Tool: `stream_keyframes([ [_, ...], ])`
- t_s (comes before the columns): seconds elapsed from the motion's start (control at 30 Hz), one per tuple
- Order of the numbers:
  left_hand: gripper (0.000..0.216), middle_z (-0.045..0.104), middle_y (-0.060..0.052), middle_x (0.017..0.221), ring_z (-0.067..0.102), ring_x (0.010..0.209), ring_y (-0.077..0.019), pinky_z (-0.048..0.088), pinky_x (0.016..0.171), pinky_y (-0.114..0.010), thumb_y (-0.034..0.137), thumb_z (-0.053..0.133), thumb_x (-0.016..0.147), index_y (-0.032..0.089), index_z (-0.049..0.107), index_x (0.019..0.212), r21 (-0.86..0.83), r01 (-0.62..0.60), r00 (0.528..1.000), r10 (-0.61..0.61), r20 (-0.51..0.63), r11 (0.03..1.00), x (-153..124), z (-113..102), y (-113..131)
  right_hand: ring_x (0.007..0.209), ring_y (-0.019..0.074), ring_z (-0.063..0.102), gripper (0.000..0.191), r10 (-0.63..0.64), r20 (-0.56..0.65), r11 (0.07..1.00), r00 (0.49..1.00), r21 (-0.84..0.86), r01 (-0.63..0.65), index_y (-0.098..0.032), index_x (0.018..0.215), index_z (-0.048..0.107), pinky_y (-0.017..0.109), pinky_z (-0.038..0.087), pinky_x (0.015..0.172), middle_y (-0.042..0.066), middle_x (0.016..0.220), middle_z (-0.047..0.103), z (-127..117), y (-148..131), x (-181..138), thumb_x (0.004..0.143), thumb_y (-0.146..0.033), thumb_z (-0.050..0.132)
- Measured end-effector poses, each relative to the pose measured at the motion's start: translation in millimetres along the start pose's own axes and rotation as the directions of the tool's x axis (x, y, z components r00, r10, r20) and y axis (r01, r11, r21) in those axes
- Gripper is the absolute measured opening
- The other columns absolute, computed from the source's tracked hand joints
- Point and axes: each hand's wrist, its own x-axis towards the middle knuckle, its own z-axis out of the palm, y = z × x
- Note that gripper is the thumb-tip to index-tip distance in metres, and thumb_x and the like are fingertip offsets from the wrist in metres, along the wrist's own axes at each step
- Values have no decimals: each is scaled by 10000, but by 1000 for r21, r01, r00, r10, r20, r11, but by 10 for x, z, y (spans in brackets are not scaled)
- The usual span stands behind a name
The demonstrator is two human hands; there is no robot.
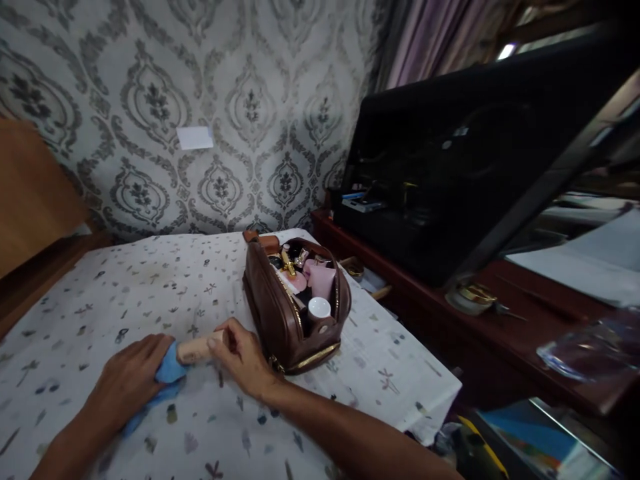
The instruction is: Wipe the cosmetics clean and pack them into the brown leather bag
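My right hand [245, 357] grips one end of a small beige cylindrical bottle or tube [197, 348], with thumb and fingers closed on it. At its other end my left hand [133, 370] presses a blue cloth [173, 367] against it. Part of the cloth hangs below my left hand toward the table. Just beyond my right hand stands a brown toiletry bag [270, 303], unzipped at the top. Inside it are a white round jar or cap [319, 308], a pink item [321, 280] and several small cosmetics. The print on the beige item is too blurred to read.
A white patterned cloth [210, 427] covers the table. To the right, a large black screen [450, 153] stands on a dark red desk [530, 333] with a roll of tape [473, 297]. A brown cardboard box [35, 193] is at the left.
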Motion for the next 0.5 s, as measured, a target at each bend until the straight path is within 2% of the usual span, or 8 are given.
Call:
stream_keyframes([
  [0.13, 211, 732, -110, 966, 710, 856, -281, 542, 720, -363, 272, 465, 898, 207, 579, 1063, -54, -123, 987, 116, -112, 991, 172, -58, 280, 641, 117, 451, 175, -124, 42, 992, 991, -33, 125, -215, 923, 555, 223, 375, 597, -54, 702, 481, 22, -115, -69, 832, -352, 617],
  [0.2, 178, 733, -85, 933, 709, 818, -254, 546, 702, -338, 290, 456, 918, 221, 581, 1026, -124, -112, 989, 98, -112, 986, 257, -137, 410, 641, 120, 454, 174, -180, 43, 982, 983, -45, 182, -217, 932, 561, 231, 404, 628, -50, 711, 484, 9, -170, -90, 835, -352, 614],
  [0.27, 155, 729, -51, 892, 704, 764, -227, 538, 656, -308, 309, 469, 918, 239, 585, 995, -194, -42, 998, 32, -56, 980, 290, -218, 444, 671, 133, 493, 201, -218, 34, 973, 975, -63, 220, -216, 959, 582, 247, 438, 670, -30, 752, 524, -36, -234, -104, 856, -386, 606],
  [0.37, 171, 733, -21, 903, 710, 736, -212, 523, 597, -278, 358, 513, 895, 263, 591, 1014, -251, 101, 995, -91, 49, 963, 217, -298, 303, 778, 168, 579, 242, -286, 30, 953, 958, -95, 288, -210, 1036, 609, 276, 482, 734, 25, 877, 613, -140, -341, -131, 871, -386, 598],
  [0.43, 189, 740, -15, 940, 723, 761, -215, 530, 603, -269, 363, 519, 882, 277, 599, 1031, -263, 161, 987, -148, 67, 951, 121, -316, 153, 831, 186, 610, 272, -332, 24, 936, 943, -119, 332, -203, 1083, 619, 292, 500, 763, 58, 948, 645, -207, -407, -169, 882, -385, 596],
  [0.5, 204, 747, -12, 978, 733, 800, -223, 547, 637, -269, 368, 531, 872, 287, 612, 1041, -276, 172, 985, -164, 52, 946, 38, -319, 33, 831, 191, 625, 301, -366, 21, 921, 930, -137, 365, -194, 1110, 626, 301, 512, 774, 75, 972, 659, -264, -471, -228, 898, -404, 596],
])
